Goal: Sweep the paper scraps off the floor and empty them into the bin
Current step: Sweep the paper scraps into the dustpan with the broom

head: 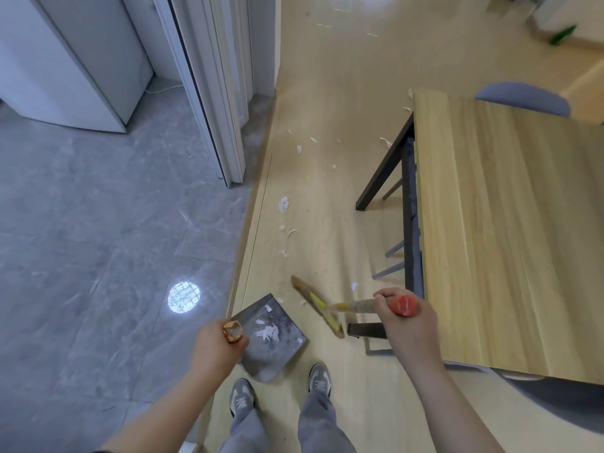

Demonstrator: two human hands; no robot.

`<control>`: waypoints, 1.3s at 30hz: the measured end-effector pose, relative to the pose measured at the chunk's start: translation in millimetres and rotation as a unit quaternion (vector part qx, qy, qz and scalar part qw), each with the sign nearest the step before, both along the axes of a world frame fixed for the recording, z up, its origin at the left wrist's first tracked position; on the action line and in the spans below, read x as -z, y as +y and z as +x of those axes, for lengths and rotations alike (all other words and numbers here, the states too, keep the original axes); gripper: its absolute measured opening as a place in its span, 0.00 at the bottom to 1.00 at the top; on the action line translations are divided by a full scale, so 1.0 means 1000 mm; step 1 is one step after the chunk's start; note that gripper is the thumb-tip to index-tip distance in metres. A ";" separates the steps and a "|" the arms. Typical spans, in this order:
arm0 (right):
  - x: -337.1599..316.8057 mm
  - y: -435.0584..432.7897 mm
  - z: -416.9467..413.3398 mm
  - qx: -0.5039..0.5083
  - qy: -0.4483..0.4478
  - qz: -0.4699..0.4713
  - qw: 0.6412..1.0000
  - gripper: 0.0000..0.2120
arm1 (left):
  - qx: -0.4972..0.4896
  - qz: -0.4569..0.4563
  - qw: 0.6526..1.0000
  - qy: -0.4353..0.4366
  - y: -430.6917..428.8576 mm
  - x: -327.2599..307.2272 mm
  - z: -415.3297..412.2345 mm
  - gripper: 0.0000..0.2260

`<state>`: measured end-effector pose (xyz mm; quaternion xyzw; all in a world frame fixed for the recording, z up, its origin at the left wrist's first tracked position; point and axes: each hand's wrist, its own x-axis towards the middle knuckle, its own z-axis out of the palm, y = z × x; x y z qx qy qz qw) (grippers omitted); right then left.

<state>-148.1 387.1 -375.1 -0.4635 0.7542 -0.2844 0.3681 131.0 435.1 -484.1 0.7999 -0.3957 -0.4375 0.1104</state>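
My left hand (214,341) grips the top of the handle of a grey metal dustpan (273,338), which rests on the wooden floor in front of my feet with a few white paper scraps in it. My right hand (408,317) grips the broom (318,307) by its handle, just below the orange end cap. The broom head lies on the floor just right of the dustpan's mouth. More white paper scraps (283,204) are scattered along the wooden floor ahead, up toward the table leg and the doorway. No bin is in view.
A light wooden table (510,230) with black legs stands on the right, with grey-blue chairs (523,98) around it. Grey tiled floor (98,240) lies to the left, beyond a white folding door (212,93) and a white appliance (65,60).
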 end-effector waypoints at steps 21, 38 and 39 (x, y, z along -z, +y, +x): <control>-0.004 0.026 0.018 0.002 -0.035 0.050 0.998 0.03 | 0.009 0.000 1.000 -0.009 0.007 -0.010 0.019 0.12; -0.006 0.055 0.002 0.272 -0.034 -0.055 0.960 0.07 | 0.140 -0.020 0.990 -0.027 -0.049 -0.040 0.014 0.06; -0.003 0.051 -0.002 0.289 -0.025 -0.058 0.955 0.06 | 0.148 -0.022 0.988 -0.031 -0.059 -0.040 0.010 0.06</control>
